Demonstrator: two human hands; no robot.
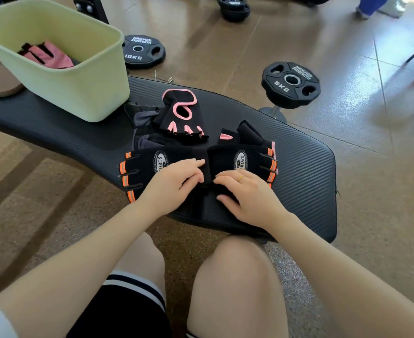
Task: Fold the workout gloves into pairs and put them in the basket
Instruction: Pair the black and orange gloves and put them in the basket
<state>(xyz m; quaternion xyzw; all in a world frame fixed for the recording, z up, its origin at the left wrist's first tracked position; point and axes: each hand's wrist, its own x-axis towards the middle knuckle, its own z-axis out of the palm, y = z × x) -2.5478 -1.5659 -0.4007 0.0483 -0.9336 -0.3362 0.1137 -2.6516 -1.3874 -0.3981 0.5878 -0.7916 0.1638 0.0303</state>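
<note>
**A:** What are the hands doing with the orange-striped gloves?

**B:** The two gloves are lying cuff to cuff on the near end of the bench [306,167], fingers pointing outwards. The left glove [140,167] is running off towards the bench's left edge; the right glove [252,158] is sitting partly on a pink-trimmed glove [243,137]. The left hand [174,184] is pressing down near the middle with fingers loosely bent, and the right hand [247,193] is resting on the cuffs, fingertips tucked towards the seam. Whether either hand is actually pinching fabric, I cannot tell.

**A:** How should the fold go?

**B:** I'd judge it best to be swinging one glove over the other about the cuffs, matching the stripes, and flattening before lifting.

**A:** Any room to worry about?

**B:** The left glove's fingertips are reaching the bench edge, so I'd be folding that one inwards. Another pink-trimmed glove [180,113] and some grey gloves [142,115] are lying just behind, so the pair should be lifted clear of them. The basket [84,93] is standing at the far left of the bench, already holding pink gloves [50,56], with open space above its rim.
</note>
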